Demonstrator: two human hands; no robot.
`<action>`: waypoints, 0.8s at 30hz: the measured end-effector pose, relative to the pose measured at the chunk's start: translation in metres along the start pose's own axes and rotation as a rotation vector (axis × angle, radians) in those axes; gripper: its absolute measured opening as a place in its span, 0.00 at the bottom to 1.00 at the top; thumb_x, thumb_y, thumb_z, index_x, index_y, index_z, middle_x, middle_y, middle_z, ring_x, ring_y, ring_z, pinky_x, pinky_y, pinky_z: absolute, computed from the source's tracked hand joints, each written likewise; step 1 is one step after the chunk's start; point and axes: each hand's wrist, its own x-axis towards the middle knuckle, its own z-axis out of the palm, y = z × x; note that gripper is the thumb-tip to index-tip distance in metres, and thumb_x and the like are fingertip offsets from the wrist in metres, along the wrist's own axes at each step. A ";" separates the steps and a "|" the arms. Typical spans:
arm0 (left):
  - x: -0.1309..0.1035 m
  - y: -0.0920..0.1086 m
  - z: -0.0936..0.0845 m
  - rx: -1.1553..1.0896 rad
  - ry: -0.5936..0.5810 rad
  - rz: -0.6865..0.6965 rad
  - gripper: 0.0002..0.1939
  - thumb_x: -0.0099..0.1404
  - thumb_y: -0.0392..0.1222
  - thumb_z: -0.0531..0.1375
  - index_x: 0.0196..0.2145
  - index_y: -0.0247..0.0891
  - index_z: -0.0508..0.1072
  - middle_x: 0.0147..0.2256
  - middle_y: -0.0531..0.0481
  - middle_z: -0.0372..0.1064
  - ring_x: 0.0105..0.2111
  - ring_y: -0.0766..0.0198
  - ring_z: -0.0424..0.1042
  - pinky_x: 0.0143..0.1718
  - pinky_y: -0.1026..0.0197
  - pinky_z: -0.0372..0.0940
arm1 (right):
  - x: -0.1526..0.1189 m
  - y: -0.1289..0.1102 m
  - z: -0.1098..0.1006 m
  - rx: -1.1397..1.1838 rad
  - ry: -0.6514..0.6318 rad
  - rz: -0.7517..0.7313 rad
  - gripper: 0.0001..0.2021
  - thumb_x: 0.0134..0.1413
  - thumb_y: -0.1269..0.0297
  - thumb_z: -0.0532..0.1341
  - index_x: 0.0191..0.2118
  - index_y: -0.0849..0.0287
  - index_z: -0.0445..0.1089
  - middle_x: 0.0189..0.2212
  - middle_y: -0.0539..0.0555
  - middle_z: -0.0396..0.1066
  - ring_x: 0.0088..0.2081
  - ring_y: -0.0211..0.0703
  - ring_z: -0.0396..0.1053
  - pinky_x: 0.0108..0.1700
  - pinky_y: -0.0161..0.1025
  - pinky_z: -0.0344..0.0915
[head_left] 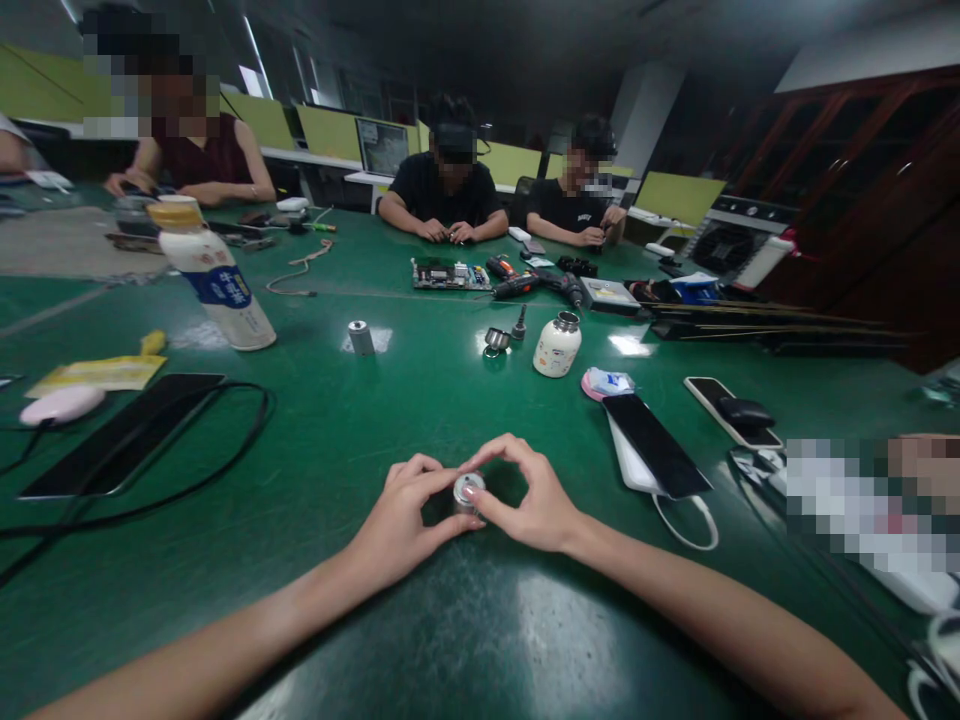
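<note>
A small silver metal cylinder (469, 491) stands upright on the green table, with a dark spot on its round top. My left hand (412, 505) closes on it from the left, thumb in front and index finger behind. From the other side, my right hand (534, 495) rests its thumb on the top and curves its index finger to the far rim. The far side is partly hidden by fingers. Further up the table, a similar grey cylinder (360, 338) stands apart from both hands. Beyond my right hand is a cream bottle (557, 346) without a lid.
Small metal parts (496, 341) lie beside the bottle. A tall drink bottle (217, 280), a dark tablet (127, 430) and black cable are left; phones (656, 440) with a white cable are right. A circuit board (450, 275) and power drills (536, 283) lie further back. Several people sit around.
</note>
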 end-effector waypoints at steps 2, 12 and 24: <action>0.000 0.000 0.000 0.003 0.003 0.003 0.17 0.58 0.51 0.67 0.44 0.47 0.77 0.37 0.51 0.70 0.41 0.56 0.67 0.44 0.55 0.59 | -0.001 0.001 0.001 -0.061 -0.027 -0.014 0.08 0.50 0.69 0.65 0.38 0.55 0.71 0.37 0.51 0.77 0.41 0.44 0.73 0.47 0.44 0.64; 0.000 -0.001 0.001 -0.002 0.045 0.033 0.14 0.58 0.49 0.66 0.42 0.45 0.77 0.36 0.50 0.71 0.40 0.57 0.68 0.43 0.55 0.61 | -0.008 0.009 0.005 -0.008 -0.043 -0.075 0.11 0.52 0.66 0.63 0.43 0.54 0.71 0.43 0.53 0.77 0.45 0.46 0.73 0.49 0.45 0.65; 0.000 0.001 0.000 0.004 0.039 -0.005 0.18 0.55 0.52 0.68 0.42 0.46 0.78 0.36 0.50 0.71 0.39 0.56 0.68 0.42 0.55 0.62 | 0.006 0.001 -0.004 0.028 0.057 0.010 0.02 0.55 0.63 0.65 0.35 0.53 0.76 0.37 0.51 0.79 0.42 0.44 0.75 0.49 0.46 0.63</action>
